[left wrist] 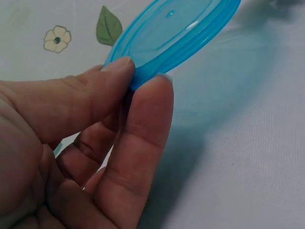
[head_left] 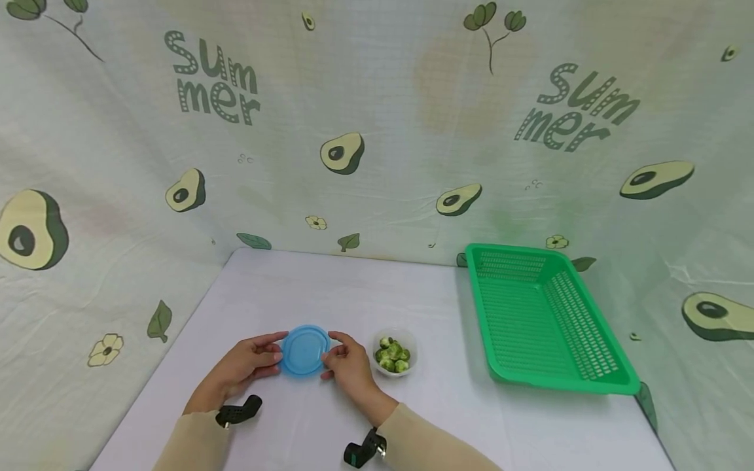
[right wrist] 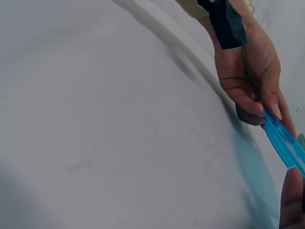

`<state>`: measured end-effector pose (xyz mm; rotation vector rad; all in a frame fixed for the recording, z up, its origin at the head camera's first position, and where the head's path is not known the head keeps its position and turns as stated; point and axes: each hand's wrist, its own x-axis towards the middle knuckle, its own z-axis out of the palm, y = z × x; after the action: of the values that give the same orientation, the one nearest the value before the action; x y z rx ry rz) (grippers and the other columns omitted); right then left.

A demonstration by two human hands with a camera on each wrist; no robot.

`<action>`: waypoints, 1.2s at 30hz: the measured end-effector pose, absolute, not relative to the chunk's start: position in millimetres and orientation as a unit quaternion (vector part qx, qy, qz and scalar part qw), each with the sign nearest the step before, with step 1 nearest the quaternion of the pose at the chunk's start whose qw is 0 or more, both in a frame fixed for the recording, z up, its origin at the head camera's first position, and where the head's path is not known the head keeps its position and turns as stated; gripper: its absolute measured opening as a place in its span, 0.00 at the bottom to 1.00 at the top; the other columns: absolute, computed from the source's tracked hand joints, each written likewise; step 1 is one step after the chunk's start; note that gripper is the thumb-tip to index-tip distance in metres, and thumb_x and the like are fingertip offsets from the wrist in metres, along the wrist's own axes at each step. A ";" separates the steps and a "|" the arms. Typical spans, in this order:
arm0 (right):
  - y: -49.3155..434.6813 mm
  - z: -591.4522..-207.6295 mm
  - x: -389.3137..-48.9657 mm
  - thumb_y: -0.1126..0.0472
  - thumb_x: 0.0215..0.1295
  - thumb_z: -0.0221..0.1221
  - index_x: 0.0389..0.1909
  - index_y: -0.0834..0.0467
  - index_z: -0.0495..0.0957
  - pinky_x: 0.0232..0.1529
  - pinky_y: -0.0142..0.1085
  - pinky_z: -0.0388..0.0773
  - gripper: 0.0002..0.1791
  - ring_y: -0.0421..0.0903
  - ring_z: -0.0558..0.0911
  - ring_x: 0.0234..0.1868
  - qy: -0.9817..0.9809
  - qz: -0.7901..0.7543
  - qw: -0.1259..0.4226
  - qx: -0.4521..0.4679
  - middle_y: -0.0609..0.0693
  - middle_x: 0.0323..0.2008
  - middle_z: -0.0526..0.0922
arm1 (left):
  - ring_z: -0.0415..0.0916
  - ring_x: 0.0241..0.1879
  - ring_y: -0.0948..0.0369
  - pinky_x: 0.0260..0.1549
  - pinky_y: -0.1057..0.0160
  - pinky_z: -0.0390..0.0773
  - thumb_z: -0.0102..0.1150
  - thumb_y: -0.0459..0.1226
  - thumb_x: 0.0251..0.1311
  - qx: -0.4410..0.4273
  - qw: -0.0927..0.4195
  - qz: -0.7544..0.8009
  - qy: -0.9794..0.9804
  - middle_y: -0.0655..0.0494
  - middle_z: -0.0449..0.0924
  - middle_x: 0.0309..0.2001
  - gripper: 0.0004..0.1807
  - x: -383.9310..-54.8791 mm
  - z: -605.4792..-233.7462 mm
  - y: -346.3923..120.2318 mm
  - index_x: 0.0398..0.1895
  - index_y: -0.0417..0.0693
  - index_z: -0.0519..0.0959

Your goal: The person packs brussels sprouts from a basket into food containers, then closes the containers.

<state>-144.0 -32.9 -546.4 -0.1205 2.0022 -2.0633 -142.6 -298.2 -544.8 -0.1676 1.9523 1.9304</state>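
Note:
A round translucent blue plastic lid (head_left: 304, 351) is between my two hands, a little above the white table, and casts a bluish shadow on it. My left hand (head_left: 250, 360) pinches the lid's left edge between thumb and a finger, clearest in the left wrist view, where the lid (left wrist: 176, 36) looks tilted. My right hand (head_left: 353, 374) holds the opposite edge; in the right wrist view only part of that hand (right wrist: 291, 198) shows beside the lid (right wrist: 285, 143). To the right of my right hand sits a small clear bowl (head_left: 413, 341) containing several Brussels sprouts (head_left: 392, 355).
A large green plastic basket (head_left: 518, 327) with slotted sides stands on the right of the white table (head_left: 365, 288). A cloth (head_left: 389, 111) printed with avocados hangs behind and around the table. Both wrists carry black straps with small devices.

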 end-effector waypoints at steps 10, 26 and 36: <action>-26.2 -520.8 -130.9 0.74 0.69 0.63 0.69 0.62 0.77 0.34 0.39 0.91 0.28 0.45 0.87 0.26 0.669 -0.731 0.129 -0.038 0.52 0.34 0.78 | 0.81 0.38 0.65 0.45 0.67 0.89 0.60 0.29 0.75 -0.022 0.217 0.738 0.638 0.55 0.75 0.46 0.25 -135.0 -529.6 -303.8 0.72 0.52 0.78; 22.9 -486.0 -130.1 0.74 0.69 0.63 0.68 0.65 0.77 0.33 0.38 0.91 0.27 0.45 0.86 0.33 0.684 -0.722 0.099 -0.041 0.56 0.36 0.79 | 0.86 0.41 0.62 0.48 0.62 0.89 0.68 0.33 0.69 0.013 0.192 0.708 0.680 0.51 0.79 0.45 0.34 -142.2 -498.5 -254.1 0.76 0.36 0.69; 71.4 -479.7 -142.5 0.72 0.71 0.62 0.68 0.67 0.77 0.33 0.40 0.91 0.25 0.45 0.86 0.29 0.704 -0.705 0.081 -0.027 0.57 0.37 0.82 | 0.88 0.38 0.61 0.45 0.63 0.90 0.67 0.32 0.70 -0.001 0.177 0.713 0.679 0.50 0.80 0.43 0.32 -153.4 -492.1 -197.0 0.75 0.36 0.70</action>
<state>-142.5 71.4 -479.7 -0.0811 2.1043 -2.1065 -153.4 -197.0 -492.1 -0.0036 1.9209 2.0179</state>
